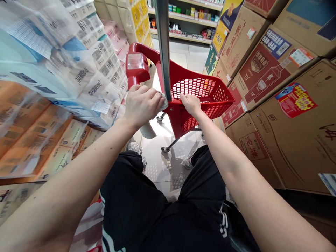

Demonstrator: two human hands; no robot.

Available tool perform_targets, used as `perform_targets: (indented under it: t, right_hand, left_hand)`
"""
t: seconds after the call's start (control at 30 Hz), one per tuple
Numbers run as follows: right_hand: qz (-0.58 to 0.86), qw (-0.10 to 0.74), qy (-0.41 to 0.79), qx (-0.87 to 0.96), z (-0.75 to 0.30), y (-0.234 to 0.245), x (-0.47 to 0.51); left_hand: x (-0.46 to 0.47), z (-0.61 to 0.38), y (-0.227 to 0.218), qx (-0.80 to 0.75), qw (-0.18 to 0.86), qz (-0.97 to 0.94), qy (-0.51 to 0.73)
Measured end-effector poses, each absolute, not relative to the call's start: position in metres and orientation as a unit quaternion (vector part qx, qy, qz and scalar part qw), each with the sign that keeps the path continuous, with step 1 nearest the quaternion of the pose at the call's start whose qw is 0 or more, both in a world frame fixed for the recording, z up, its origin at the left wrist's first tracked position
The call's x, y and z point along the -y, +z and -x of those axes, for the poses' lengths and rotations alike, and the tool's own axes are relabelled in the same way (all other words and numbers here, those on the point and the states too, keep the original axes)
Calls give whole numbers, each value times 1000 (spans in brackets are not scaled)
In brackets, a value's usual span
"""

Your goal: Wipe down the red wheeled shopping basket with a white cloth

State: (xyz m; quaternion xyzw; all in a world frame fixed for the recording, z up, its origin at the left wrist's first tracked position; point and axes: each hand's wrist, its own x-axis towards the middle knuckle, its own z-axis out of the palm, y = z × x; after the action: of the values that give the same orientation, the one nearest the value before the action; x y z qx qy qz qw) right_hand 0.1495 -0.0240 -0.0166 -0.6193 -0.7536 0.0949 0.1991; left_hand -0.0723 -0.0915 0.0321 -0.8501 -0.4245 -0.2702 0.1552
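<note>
A red plastic shopping basket cart (210, 94) on wheels stands in front of me in a shop aisle. Its grey metal handle pole (163, 49) rises from the near rim. My left hand (141, 105) is closed round a small whitish cloth (164, 101) pressed against the pole's base. My right hand (191, 104) grips the near rim of the red basket, fingers curled over it. The basket looks empty inside. My legs in black shorts and my shoes show below.
Packs of tissue paper (52, 70) are stacked on the left. Brown cardboard boxes (283, 115) are piled on the right. Shelves with bottles (189, 21) stand at the aisle's far end. The tiled floor (168, 168) runs between the stacks.
</note>
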Motion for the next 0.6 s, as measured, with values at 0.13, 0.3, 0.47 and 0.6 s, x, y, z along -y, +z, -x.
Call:
perform_targets:
  t: [0.13,0.3,0.47,0.6]
  right_hand:
    - [619,213,96,750,-149,-18,24]
    - [611,227,93,752,-149,-20,21]
    - [600,230,90,761,-150,-24,15]
    - [600,230,93,760,-153,-25,13]
  left_hand:
    - [90,86,35,367,165,880,-253]
    - [77,102,45,365,134,888,-245]
    - [68,94,50,446,126,848,-257]
    - [69,85,52,446,106,857,-236]
